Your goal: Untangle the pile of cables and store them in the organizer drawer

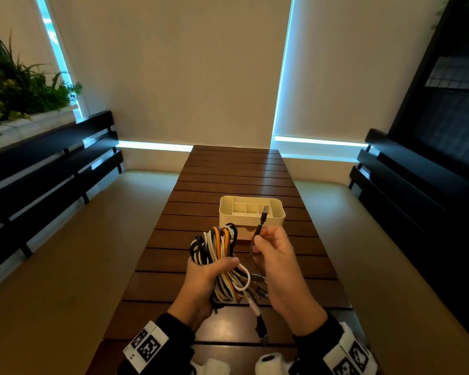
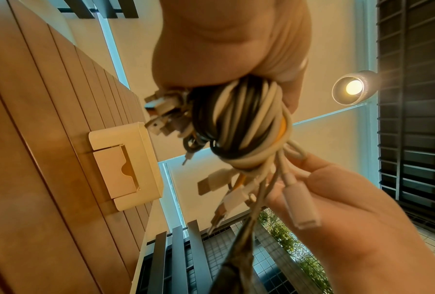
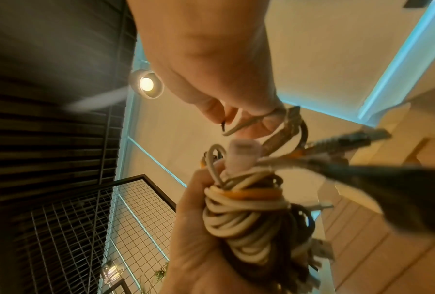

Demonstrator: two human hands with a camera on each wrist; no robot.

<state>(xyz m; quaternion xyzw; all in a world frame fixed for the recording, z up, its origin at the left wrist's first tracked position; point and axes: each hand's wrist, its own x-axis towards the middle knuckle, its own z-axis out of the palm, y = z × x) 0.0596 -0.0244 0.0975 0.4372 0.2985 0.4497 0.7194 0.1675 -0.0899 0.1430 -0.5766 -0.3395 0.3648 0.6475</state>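
Note:
My left hand [image 1: 209,274] grips a tangled bundle of white, black and orange cables [image 1: 217,247] above the slatted wooden table [image 1: 228,180]. Several plug ends [image 2: 161,111] stick out of the bundle [image 2: 241,123], and a white connector [image 2: 302,206] dangles from it. My right hand [image 1: 274,255] pinches one dark cable just below its USB plug [image 1: 264,212], which points up in front of the organizer. The cream organizer [image 1: 251,212] stands just beyond both hands, with open top compartments and a shut drawer [image 2: 115,171] in its front. The bundle [image 3: 244,214] fills the right wrist view.
Dark slatted benches run along both sides, left [image 1: 52,163] and right [image 1: 417,185]. A planter with green plants [image 1: 16,90] sits at the far left. Pale blinds [image 1: 173,63] close off the far end of the table. A lamp [image 2: 352,87] glows overhead.

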